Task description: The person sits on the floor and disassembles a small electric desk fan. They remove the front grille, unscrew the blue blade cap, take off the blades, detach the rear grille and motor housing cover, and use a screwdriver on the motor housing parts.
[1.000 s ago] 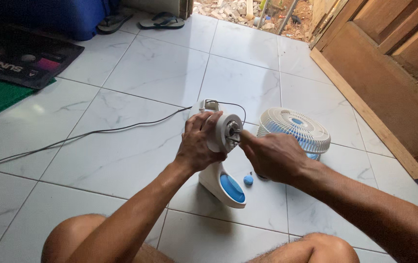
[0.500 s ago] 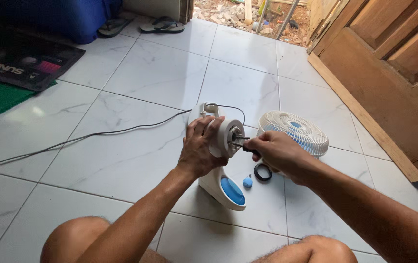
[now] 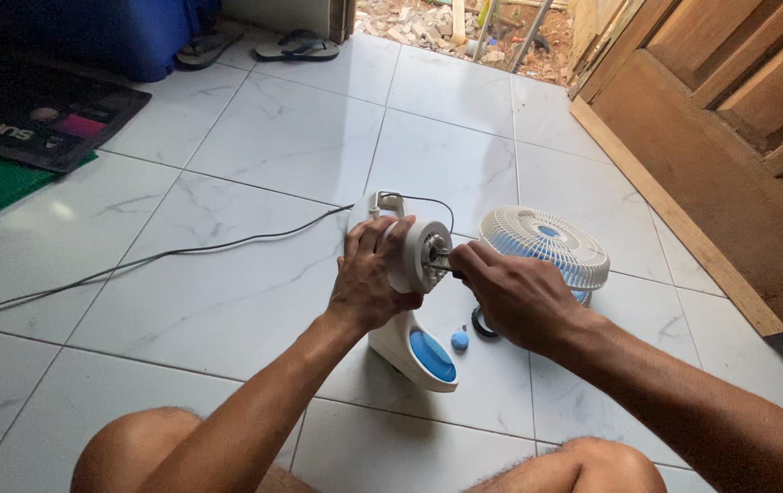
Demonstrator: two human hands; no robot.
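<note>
My left hand (image 3: 368, 283) grips the round white motor housing (image 3: 412, 248) of a small table fan from the left and holds it steady on its stand. The stand's white base (image 3: 396, 345), which has a blue panel, rests on the tiled floor. My right hand (image 3: 514, 297) is closed around a small dark tool, and the tool's thin tip (image 3: 446, 263) meets the front of the motor by the metal shaft. The hand hides most of the tool.
A white fan grille (image 3: 546, 242) with blue blades inside lies just right of my hands. A blue knob (image 3: 460, 340) and a black ring (image 3: 480, 324) lie by the base. The grey power cord (image 3: 181, 251) runs left across the tiles. A wooden door (image 3: 729, 119) stands at the right, a dark mat (image 3: 35, 110) and sandals (image 3: 295, 44) at the back.
My right hand drew back slightly, uncovering the black ring on the floor, then pressed in again at the motor front. My left hand kept its grip on the housing.
</note>
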